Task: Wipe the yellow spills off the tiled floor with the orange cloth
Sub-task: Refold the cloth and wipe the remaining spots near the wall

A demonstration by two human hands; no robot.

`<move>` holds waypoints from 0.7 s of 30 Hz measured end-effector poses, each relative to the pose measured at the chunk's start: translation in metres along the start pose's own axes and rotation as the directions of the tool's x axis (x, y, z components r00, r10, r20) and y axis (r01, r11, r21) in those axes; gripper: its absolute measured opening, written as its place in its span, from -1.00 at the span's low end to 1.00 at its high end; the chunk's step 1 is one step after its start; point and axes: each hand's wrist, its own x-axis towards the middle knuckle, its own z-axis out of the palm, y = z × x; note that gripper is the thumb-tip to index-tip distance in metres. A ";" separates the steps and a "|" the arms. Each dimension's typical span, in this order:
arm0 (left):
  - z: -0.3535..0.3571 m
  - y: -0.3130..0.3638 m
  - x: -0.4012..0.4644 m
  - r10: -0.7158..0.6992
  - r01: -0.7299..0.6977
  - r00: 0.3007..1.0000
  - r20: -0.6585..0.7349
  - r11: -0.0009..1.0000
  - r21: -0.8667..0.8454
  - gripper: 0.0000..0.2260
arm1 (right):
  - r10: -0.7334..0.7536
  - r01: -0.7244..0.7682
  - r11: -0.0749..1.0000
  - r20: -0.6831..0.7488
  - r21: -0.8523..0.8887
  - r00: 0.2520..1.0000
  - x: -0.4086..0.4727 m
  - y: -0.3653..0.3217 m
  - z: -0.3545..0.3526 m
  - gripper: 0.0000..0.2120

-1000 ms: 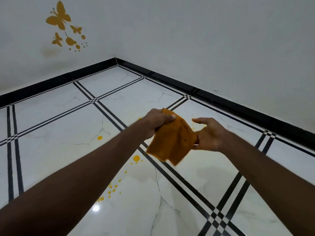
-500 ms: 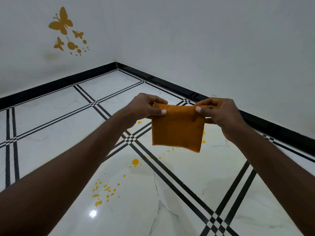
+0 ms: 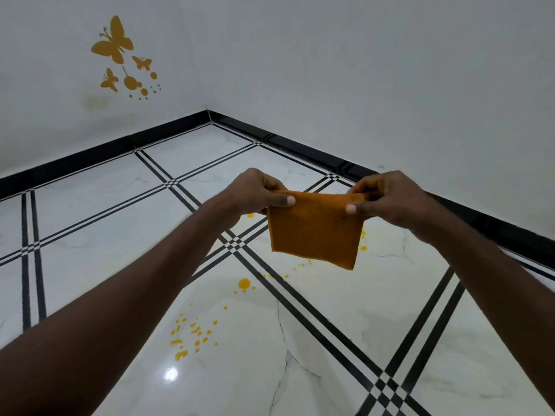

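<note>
Orange cloth hangs folded, pinched at its top corners by left hand and right hand; wiping unstarted, so next lower it onto the spills.

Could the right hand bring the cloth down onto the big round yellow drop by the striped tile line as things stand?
Probably yes: the right hand pinches the orange cloth above the floor, and nothing lies between it and the round drop.
</note>
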 end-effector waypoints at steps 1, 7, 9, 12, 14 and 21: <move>0.000 -0.006 -0.001 -0.014 0.013 0.999 0.035 1.000 0.006 -0.76 | -0.002 0.003 0.998 0.013 -0.063 1.000 0.000 0.002 0.005 -0.84; -0.014 -0.031 -0.009 -0.012 0.016 0.991 0.137 0.999 -0.030 -0.63 | 0.016 -0.020 0.999 0.102 0.033 0.995 0.012 0.005 0.013 -0.82; -0.015 -0.051 -0.010 -0.046 0.060 0.985 0.166 0.995 -0.081 -0.65 | 0.055 -0.088 0.982 0.197 0.166 0.979 0.021 0.010 0.029 -0.74; -0.006 -0.095 -0.015 -0.108 0.114 0.990 0.088 0.991 -0.063 -0.76 | 0.102 -0.128 0.987 0.242 0.094 0.965 0.038 0.022 0.073 -0.82; 0.001 -0.129 -0.017 -0.113 0.113 0.993 -0.011 0.992 -0.052 -0.85 | 0.085 -0.092 0.996 0.223 0.021 0.971 0.052 0.027 0.104 -0.86; 0.054 -0.217 -0.048 -0.114 0.180 0.955 -0.275 0.957 0.226 -0.82 | -0.034 0.056 0.926 0.067 -0.373 0.997 0.031 0.084 0.215 -0.85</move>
